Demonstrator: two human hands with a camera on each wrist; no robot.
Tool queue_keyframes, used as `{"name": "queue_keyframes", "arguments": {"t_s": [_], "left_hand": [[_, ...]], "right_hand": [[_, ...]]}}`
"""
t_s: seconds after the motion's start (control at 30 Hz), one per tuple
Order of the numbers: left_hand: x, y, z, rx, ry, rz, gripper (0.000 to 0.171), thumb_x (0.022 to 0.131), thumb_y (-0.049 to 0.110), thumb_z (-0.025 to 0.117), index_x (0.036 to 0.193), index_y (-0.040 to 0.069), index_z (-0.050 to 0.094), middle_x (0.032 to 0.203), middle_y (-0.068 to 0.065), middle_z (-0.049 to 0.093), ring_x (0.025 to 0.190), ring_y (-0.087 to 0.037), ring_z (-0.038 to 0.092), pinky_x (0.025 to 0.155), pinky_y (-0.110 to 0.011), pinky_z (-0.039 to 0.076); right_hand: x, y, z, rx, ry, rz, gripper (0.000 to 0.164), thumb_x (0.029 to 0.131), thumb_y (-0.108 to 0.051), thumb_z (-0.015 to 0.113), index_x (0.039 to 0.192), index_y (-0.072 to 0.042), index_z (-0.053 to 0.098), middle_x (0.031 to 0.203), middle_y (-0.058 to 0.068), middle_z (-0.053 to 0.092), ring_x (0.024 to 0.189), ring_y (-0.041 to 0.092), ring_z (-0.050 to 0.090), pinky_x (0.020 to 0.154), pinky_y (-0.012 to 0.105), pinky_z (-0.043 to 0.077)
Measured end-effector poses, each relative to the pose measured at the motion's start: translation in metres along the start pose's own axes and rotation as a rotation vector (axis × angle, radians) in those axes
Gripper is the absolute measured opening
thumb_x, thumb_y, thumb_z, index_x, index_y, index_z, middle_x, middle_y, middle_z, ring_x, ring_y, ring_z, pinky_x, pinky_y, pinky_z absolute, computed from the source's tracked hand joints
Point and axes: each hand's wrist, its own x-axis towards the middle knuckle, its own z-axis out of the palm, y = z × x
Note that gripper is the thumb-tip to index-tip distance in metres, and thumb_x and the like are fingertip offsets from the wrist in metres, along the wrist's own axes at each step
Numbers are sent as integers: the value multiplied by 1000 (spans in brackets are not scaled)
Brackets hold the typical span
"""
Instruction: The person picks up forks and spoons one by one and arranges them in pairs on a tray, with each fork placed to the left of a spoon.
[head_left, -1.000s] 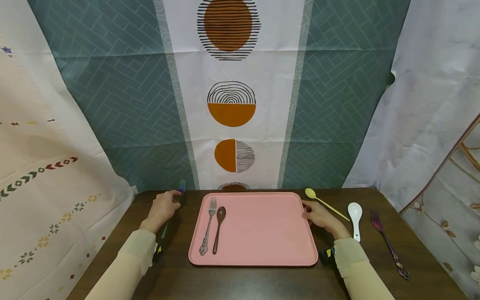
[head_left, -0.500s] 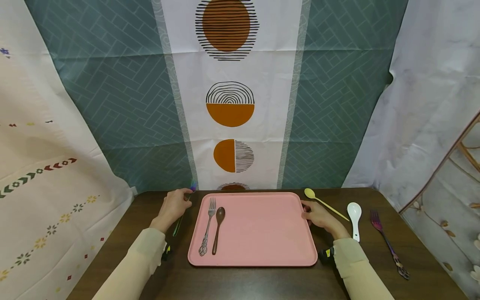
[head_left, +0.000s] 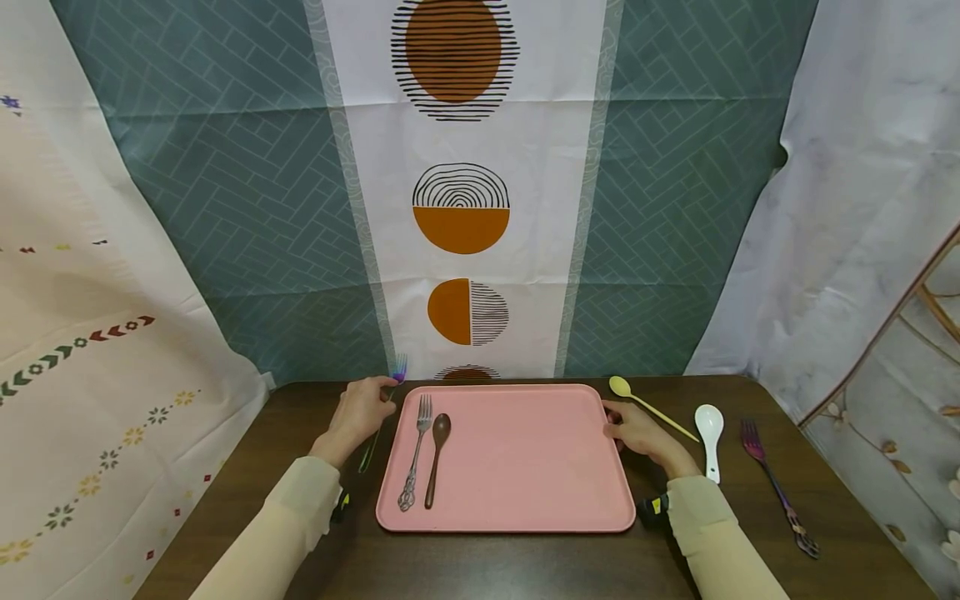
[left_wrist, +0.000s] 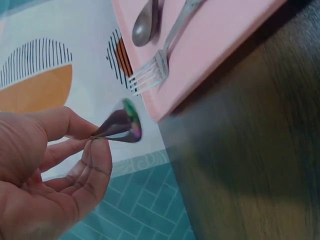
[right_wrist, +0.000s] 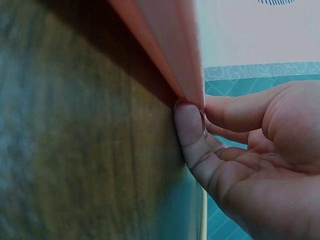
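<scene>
My left hand (head_left: pixel 358 419) pinches an iridescent fork (head_left: pixel 401 369) near its neck, just left of the pink tray (head_left: pixel 532 467). The fork's tines point toward the backdrop and its greenish handle slants back toward me. In the left wrist view the handle end (left_wrist: pixel 131 125) juts from between thumb and fingertips. My right hand (head_left: pixel 643 435) grips the tray's right rim, thumb and finger on either side of the edge, as the right wrist view shows. On the tray's left part lie a silver fork (head_left: pixel 414 467) with an ornate handle and a dark brown spoon (head_left: pixel 437 454), side by side.
Right of the tray, a yellow spoon (head_left: pixel 621 387), a white spoon (head_left: pixel 709 427) and a purple fork (head_left: pixel 767 467) lie on the dark wooden table (head_left: pixel 480 575). A patterned cloth (head_left: pixel 300 208) hangs behind the table's far edge, with pale cloths at both sides.
My left hand has carried the iridescent fork rightward, closer to the tray's left edge. The right hand and the tray have stayed in place.
</scene>
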Motion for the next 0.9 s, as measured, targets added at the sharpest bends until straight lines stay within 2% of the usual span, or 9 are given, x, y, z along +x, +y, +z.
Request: {"name": "queue_keyframes", "arguments": {"t_s": [0.27, 0.5, 0.67, 0.8, 0.9], "left_hand": [[-2, 17, 5, 0, 11, 53, 40, 91, 5, 73, 131, 4, 71, 86, -7, 67, 67, -20, 57, 59, -33, 48], [-3, 29, 13, -43, -12, 70, 43, 89, 0, 66, 132, 3, 71, 77, -5, 62, 54, -16, 46, 48, -28, 35], [-5, 38, 19, -40, -14, 79, 39, 91, 3, 70, 130, 5, 72, 79, -3, 65, 56, -15, 49, 49, -28, 37], [-6, 44, 25, -54, -28, 81, 39, 92, 3, 71, 131, 6, 72, 74, -2, 63, 50, -13, 44, 47, -26, 33], [-6, 47, 30, -48, -35, 91, 38, 92, 4, 73, 130, 6, 73, 77, -3, 64, 51, -12, 44, 46, -24, 34]], "right_hand": [[-1, 0, 0, -8, 6, 8, 59, 94, 7, 56, 150, 16, 40, 90, 14, 55, 72, 22, 57, 61, 33, 57], [-1, 0, 1, -11, 3, 15, 58, 95, 6, 56, 150, 16, 39, 91, 13, 56, 74, 22, 58, 63, 35, 58], [0, 0, 0, -15, 1, 6, 59, 95, 7, 56, 151, 16, 39, 90, 12, 57, 73, 22, 59, 63, 36, 58], [1, 0, 0, -12, -4, 1, 59, 95, 7, 55, 151, 16, 38, 89, 12, 57, 72, 22, 59, 63, 35, 58], [1, 1, 0, -12, -3, 3, 60, 95, 7, 55, 151, 17, 37, 89, 12, 56, 73, 22, 58, 62, 35, 58]]}}
